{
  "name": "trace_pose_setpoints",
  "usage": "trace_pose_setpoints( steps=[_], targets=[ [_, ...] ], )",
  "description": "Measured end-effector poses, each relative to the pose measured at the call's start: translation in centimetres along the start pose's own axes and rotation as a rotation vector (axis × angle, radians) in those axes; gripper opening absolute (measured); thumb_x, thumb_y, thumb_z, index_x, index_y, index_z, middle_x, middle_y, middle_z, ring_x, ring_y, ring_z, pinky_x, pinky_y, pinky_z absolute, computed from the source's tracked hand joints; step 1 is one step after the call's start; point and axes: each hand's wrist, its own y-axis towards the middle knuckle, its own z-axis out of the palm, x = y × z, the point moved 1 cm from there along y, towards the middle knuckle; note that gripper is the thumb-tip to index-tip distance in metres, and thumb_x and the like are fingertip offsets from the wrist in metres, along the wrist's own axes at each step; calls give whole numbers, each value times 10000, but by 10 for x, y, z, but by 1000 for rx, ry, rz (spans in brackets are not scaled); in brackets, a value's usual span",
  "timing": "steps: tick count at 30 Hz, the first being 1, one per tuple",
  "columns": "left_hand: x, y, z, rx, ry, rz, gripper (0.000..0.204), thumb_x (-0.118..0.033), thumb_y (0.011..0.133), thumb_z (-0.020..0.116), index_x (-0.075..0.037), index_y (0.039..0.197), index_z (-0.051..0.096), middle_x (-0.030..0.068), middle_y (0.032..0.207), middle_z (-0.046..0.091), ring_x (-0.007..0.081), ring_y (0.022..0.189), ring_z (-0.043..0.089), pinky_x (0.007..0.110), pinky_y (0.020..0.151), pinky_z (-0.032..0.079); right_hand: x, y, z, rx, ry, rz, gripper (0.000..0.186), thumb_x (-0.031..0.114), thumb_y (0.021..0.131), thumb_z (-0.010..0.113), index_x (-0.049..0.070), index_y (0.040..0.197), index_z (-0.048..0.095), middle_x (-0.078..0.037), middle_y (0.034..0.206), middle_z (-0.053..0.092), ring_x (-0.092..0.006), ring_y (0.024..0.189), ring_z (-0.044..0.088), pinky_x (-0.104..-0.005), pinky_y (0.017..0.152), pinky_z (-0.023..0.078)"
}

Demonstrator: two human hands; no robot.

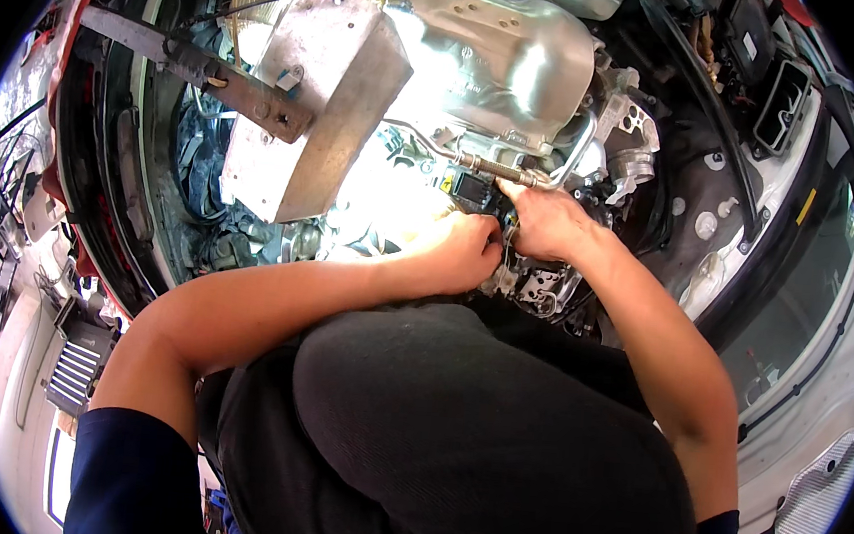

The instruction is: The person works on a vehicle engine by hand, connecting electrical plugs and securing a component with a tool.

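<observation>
Both hands work close together deep in the engine bay: the left hand (468, 250) is curled shut on something hidden (too glare-washed to tell), while the right hand (541, 221) pinches a black connector (475, 191) beneath the metal pipe (500, 167), steadying it.

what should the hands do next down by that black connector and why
Probably steady the small black connector with the right hand while the left hand works at its underside. Both hands already crowd against it just below the braided metal hose, and glare hides the fingertips, so a slow, felt move seems safest.
</observation>
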Motion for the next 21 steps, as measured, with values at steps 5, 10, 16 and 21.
trace_pose_setpoints(
  steps=[5,10,16,21],
  targets=[
    [-3,-3,1,14,-21,1,241,-212,858,517,-36,973,635,107,628,646,266,622,663,396,658,513,-16,-7,12,-207,142,-195,612,150,713,622,-4,1283,458,-284,1105,589,-391,1054,571,-416,905,469],
    [-2,2,3,16,-53,-68,246,-218,875,516,-32,991,628,112,658,665,206,585,671,362,636,518,-20,3,11,-11,72,-23,348,117,690,576,-80,977,560,-298,939,622,-387,939,619,-418,834,501],
    [2,0,3,-22,-51,-59,250,-201,865,525,-3,1002,594,105,665,670,221,599,669,359,626,514,-21,3,16,-60,74,-13,297,100,683,533,-92,899,598,-296,921,634,-358,948,630,-393,866,490],
    [4,5,9,-42,9,-63,294,-189,844,539,11,1059,565,128,673,660,283,628,660,389,631,506,-25,6,20,-79,103,-21,291,121,703,521,-85,893,600,-289,920,638,-362,946,627,-394,872,484]
  ],
)
